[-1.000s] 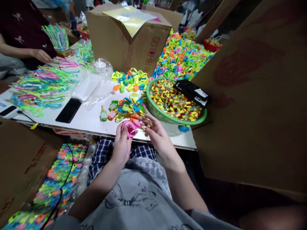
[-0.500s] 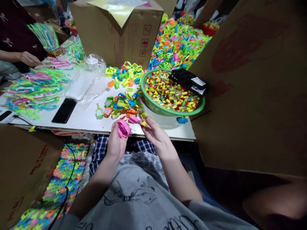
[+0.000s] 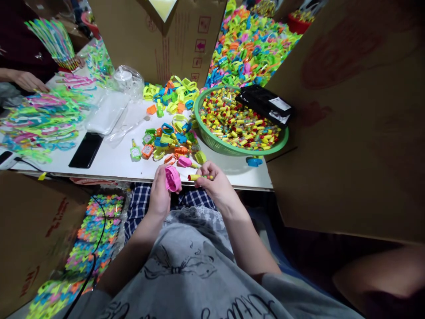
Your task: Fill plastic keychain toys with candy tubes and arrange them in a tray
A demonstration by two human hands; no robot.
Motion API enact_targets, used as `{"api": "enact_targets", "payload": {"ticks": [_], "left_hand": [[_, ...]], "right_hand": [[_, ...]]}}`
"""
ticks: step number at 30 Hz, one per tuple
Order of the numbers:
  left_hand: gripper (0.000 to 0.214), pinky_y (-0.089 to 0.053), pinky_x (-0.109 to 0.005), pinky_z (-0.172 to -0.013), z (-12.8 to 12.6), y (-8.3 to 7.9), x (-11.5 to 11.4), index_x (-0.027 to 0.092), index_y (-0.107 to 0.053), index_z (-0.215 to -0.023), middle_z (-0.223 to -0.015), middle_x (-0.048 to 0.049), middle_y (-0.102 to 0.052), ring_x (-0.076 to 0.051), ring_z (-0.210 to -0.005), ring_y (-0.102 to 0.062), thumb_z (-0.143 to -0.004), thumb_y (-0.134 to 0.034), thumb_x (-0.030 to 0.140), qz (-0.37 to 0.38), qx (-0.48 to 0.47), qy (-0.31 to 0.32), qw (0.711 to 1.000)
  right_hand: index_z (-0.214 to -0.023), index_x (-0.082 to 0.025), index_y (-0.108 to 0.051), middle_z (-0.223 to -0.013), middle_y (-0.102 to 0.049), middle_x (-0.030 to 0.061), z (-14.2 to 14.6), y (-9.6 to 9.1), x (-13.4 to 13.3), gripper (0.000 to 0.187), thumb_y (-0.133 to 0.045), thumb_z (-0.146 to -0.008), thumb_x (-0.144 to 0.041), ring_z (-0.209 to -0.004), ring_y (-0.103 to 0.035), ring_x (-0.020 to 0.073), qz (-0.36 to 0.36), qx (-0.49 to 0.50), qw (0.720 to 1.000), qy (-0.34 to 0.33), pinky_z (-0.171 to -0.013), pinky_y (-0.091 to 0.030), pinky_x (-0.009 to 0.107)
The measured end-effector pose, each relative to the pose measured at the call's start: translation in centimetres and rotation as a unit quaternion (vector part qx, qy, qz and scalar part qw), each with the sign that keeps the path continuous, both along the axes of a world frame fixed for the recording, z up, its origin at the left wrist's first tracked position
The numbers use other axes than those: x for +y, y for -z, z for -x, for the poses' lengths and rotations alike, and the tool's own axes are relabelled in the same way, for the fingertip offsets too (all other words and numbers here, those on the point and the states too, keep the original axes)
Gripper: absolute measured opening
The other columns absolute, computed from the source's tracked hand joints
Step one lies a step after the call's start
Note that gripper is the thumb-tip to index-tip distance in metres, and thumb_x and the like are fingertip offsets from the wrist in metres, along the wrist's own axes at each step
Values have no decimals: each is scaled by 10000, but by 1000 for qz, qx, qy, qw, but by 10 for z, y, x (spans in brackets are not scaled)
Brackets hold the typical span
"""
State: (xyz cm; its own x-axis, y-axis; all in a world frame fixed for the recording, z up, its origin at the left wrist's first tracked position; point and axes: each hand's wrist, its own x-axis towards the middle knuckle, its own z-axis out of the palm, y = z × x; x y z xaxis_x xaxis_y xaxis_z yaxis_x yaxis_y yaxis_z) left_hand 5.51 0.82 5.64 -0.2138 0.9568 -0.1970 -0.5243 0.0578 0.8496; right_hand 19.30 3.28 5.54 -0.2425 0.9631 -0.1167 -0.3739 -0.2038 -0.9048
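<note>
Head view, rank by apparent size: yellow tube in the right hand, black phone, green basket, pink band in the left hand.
Largest to smallest:
1. green basket
2. black phone
3. pink band
4. yellow tube, partly covered by the right hand

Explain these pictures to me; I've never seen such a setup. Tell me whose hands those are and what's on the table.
No machine here: the two bare hands in the middle belong to the person wearing the camera. It sits on their head, looking forward and down, so every picture shares that viewpoint. The left hand holds a pink plastic loop; the right hand pinches a small yellow piece with a red end. On the white table lie colourful plastic pieces, a black phone and a green basket full of small yellow-and-red pieces. At the far left is a co-worker's hand.
</note>
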Motion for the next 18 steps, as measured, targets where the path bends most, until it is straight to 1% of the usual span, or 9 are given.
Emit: {"api": "enact_targets", "payload": {"ticks": [3, 5, 7, 9, 11, 13, 18], "left_hand": [[362, -357, -209, -437, 5, 6, -2, 204, -542, -800, -593, 42, -527, -91, -451, -443, -781, -582, 564, -32, 71, 11, 997], [339, -346, -214, -451, 10, 8, -4, 202, -558, -781, -604, 34, -527, -95, -471, -434, -791, -569, 540, -59, 108, 38, 992], [322, -334, -222, -459, 14, 8, -6, 198, -565, -756, -602, 27, -523, -100, -478, -417, -788, -565, 518, -76, 135, 65, 986], [311, -327, -230, -468, 16, 4, -7, 197, -565, -730, -573, 27, -508, -107, -476, -400, -781, -558, 504, -81, 155, 90, 981], [301, -326, -237, -479, 18, -3, -8, 199, -564, -703, -542, 28, -490, -114, -476, -391, -777, -552, 491, -80, 180, 109, 974], [294, -333, -244, -492, 19, -10, -9, 201, -569, -680, -524, 27, -487, -120, -478, -392, -776, -549, 478, -82, 212, 131, 965], [257, -376, -254, -545, 23, -21, -10, 197, -587, -670, -559, 13, -542, -133, -515, -442, -791, -530, 416, -114, 278, 202, 932]], "right_hand": [[-673, -211, -429, -638, -525, -70, -2, -6, -6, 459, -848, -544, -346, -549, -455, 77, -38, -57, 998, 12, -511, -366, 197], [-689, -213, -466, -669, -537, -59, -4, -13, -11, 397, -833, -578, -317, -579, -466, 85, -53, -83, 995, 27, -532, -380, 205], [-726, -220, -538, -713, -564, -42, -5, -19, -15, 311, -814, -612, -308, -616, -492, 98, -70, -105, 991, 41, -560, -404, 220], [-770, -230, -624, -758, -603, -23, -6, -24, -18, 215, -787, -653, -307, -670, -533, 115, -94, -118, 988, 39, -617, -439, 243], [-790, -244, -686, -783, -640, -13, -6, -26, -18, 135, -761, -690, -294, -723, -569, 127, -117, -116, 986, 15, -688, -463, 263], [-784, -255, -716, -785, -664, -13, -6, -26, -17, 83, -744, -710, -279, -750, -590, 132, -125, -107, 986, -11, -730, -473, 275], [-760, -248, -737, -746, -679, -5, -6, -24, -15, 88, -749, -693, -304, -702, -596, 142, -109, -106, 988, -31, -694, -487, 291]]}}
